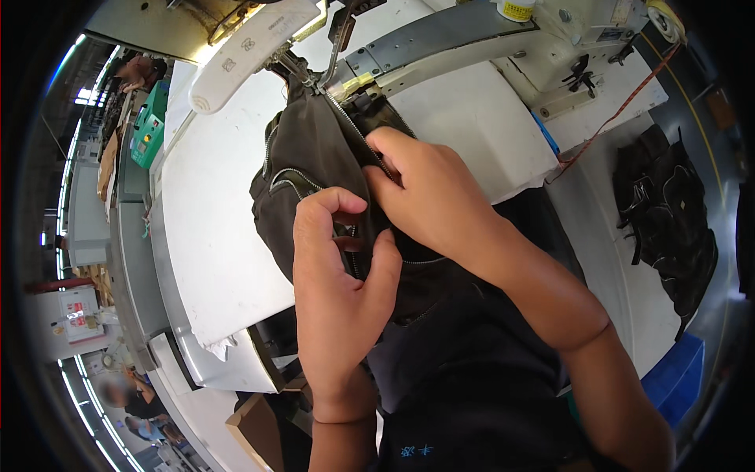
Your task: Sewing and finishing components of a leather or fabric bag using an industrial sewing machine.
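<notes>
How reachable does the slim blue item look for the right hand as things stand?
Probably yes: only white tabletop shows between the right hand and the slim blue item. It would likely have to release the dark zippered fabric first.

One camera sits on the person's head and looks down. The left hand (338, 275) and right hand (440, 185) are close, in the middle.
</notes>
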Motion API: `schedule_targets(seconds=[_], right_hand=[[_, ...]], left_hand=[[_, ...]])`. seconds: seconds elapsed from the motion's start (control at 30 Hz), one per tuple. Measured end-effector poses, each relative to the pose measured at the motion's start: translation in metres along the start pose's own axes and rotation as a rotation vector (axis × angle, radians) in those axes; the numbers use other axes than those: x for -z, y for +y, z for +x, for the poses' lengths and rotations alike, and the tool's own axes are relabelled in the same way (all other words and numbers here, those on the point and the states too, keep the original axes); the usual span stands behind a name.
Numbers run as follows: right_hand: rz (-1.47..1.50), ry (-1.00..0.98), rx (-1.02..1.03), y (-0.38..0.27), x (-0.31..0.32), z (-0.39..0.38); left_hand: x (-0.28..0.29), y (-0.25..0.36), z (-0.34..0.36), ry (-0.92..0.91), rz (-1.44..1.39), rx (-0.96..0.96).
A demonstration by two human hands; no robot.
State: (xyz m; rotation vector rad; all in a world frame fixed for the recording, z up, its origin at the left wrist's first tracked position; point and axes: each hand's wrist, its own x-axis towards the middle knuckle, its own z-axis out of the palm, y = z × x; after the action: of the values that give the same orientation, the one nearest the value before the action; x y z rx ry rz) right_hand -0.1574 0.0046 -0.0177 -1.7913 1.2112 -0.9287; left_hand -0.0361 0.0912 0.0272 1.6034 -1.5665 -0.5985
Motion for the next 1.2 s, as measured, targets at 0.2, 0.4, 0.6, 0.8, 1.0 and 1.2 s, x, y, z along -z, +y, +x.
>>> schedule_targets(seconds=[0.2,0.4,0.6,0.8,1.0,1.2], right_hand=[[0.265,0.07,0.01,0.0,0.0,-0.047],[0.3,0.189,0.153,0.007,-0.009,-0.06],[0.275,0.277,0.283,0.009,-0.008,-0.065],[0.302,0.289,0.273,0.009,-0.008,-0.066],[0.313,0.317,0.313,0.012,-0.005,-0.066],[0.339,0.293,0.327,0.013,-0.002,-0.064]], left_hand=[[-0.017,-0.017,-0.023,0.173,-0.153,0.038],[-0.02,-0.027,-0.032,0.238,-0.113,-0.008],[-0.023,-0.023,-0.033,0.247,-0.112,-0.051],[-0.022,-0.02,-0.036,0.259,0.028,-0.138],[-0.022,-0.016,-0.034,0.26,0.217,-0.285],[-0.02,-0.01,-0.031,0.257,0.302,-0.351]])
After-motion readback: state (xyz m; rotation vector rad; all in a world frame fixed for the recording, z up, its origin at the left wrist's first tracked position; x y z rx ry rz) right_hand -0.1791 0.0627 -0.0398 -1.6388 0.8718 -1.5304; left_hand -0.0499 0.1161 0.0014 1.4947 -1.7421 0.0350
